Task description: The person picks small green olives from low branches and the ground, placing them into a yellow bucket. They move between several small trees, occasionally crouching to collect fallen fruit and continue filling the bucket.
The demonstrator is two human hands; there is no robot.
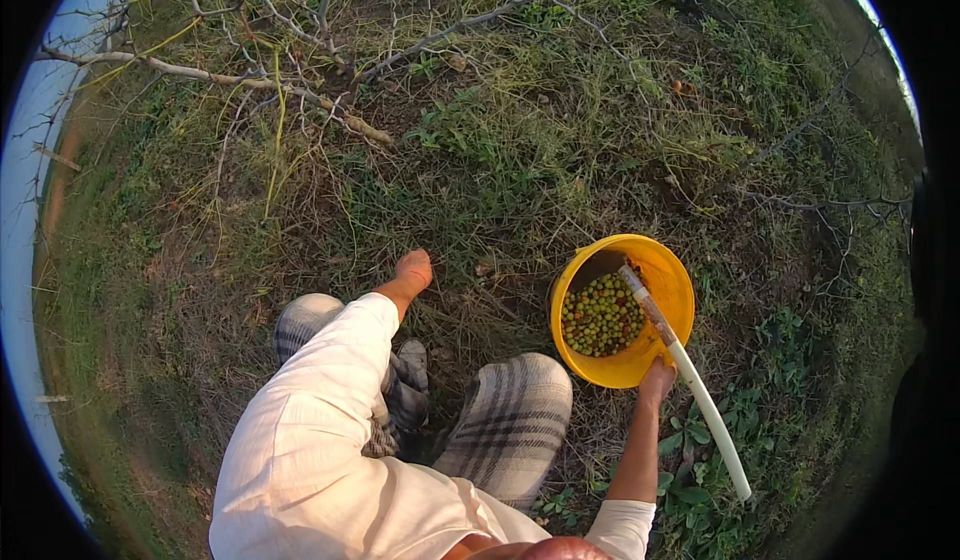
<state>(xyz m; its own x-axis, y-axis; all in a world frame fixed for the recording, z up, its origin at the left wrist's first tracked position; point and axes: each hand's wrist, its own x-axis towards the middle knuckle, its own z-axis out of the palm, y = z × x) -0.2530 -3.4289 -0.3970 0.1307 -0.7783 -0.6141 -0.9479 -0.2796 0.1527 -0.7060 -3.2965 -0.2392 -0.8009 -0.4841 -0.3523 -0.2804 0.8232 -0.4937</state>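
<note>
A yellow plastic bucket (679,290) stands tilted on the grass at front right. Small round green and reddish-brown fruits (602,316) cover its bottom. My right hand (658,380) grips the bucket's near rim. Leaning across that rim is a long, curved white plastic pipe (703,399), its brown-stained end inside the bucket. My left hand (415,269) is held over the grass in front of my left knee, apart from the bucket. Its back faces me and its fingers are curled out of sight, so whether it holds anything is hidden.
Bare thorny branches (217,78) reach across the far left and top. More thin thorny twigs (832,204) stick in from the right. Grass and low weeds (480,140) cover the ground. My knees in plaid cloth (517,410) are bent close to the bucket.
</note>
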